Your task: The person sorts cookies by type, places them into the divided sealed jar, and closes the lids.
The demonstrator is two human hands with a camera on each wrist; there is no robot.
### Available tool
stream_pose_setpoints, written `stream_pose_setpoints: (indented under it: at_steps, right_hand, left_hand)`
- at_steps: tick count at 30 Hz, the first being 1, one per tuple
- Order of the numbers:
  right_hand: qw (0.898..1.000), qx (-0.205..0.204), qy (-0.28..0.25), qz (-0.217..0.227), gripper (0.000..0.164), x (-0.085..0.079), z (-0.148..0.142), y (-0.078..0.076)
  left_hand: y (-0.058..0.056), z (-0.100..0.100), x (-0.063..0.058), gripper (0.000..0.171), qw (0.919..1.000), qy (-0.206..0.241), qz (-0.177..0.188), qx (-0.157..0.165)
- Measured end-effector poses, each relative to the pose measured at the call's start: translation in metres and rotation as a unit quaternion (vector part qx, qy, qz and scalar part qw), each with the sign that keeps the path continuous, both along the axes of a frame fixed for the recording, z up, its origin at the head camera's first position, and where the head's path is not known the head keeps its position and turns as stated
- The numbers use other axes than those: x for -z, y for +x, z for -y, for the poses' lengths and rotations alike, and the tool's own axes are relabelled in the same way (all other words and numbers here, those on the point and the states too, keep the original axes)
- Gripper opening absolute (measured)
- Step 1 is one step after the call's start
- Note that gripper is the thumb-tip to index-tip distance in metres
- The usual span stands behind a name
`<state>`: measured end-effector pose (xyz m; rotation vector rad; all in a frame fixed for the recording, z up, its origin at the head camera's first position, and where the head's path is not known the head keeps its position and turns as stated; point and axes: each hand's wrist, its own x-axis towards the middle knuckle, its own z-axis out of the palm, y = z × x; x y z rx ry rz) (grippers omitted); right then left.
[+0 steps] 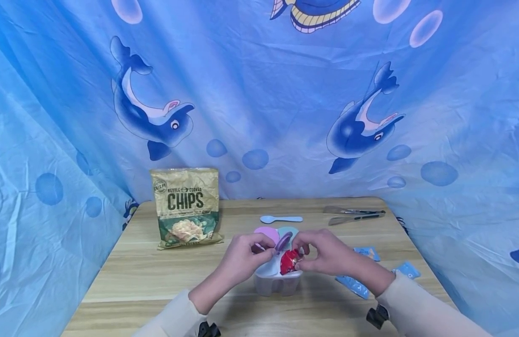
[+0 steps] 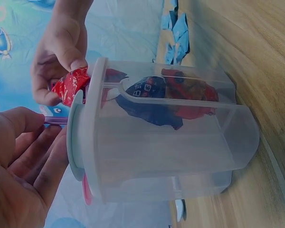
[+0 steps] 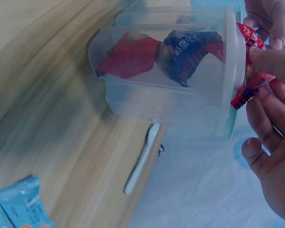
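Note:
A clear divided plastic container [image 1: 278, 285] stands in front of me, topped by pink [image 1: 265, 231], teal [image 1: 291, 230] and pale blue lids. My left hand [image 1: 246, 255] pinches a raised purple lid [image 1: 284, 241] between thumb and fingers. Over the opening beside it, my right hand [image 1: 329, 252] grips a red wrapped snack packet [image 1: 289, 262] at the container's top. Through the clear wall in the left wrist view, a dark blue packet [image 2: 147, 88] and another red packet [image 2: 194, 97] lie inside one compartment. The right wrist view also shows the held packet against the rim.
A bag of chips [image 1: 187, 206] stands at the left. Behind the container lies a pale blue spoon [image 1: 281, 219], with tongs [image 1: 354, 215] at the back right. Several blue packets [image 1: 353, 286] lie near my right forearm. A blue dolphin-print curtain [image 1: 259, 93] hangs around the table.

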<state>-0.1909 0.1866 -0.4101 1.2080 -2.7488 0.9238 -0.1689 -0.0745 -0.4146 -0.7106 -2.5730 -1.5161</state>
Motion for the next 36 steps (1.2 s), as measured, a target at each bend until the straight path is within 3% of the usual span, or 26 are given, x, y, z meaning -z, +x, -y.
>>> stream_pose_setpoints:
  at_steps: [7, 14, 21, 36]
  right_hand:
    - [0.998, -0.031, 0.039, -0.026, 0.019, -0.006, 0.000, 0.000]
    - [0.997, -0.062, 0.029, -0.036, 0.013, -0.008, -0.002, 0.000]
    - [0.998, -0.024, 0.033, -0.037, 0.016, -0.005, -0.002, 0.006]
    - [0.999, 0.001, 0.040, -0.005, 0.010, -0.009, 0.007, 0.009]
  left_hand:
    - [0.000, 0.000, 0.000, 0.006, 0.9999, 0.011, -0.003, 0.006]
    - [0.001, -0.001, 0.001, 0.007, 1.0000, 0.002, -0.006, 0.004]
    - [0.001, -0.001, -0.001, 0.006, 1.0000, 0.003, -0.002, 0.001]
    - [0.001, -0.001, -0.002, 0.008, 1.0000, -0.003, 0.000, -0.003]
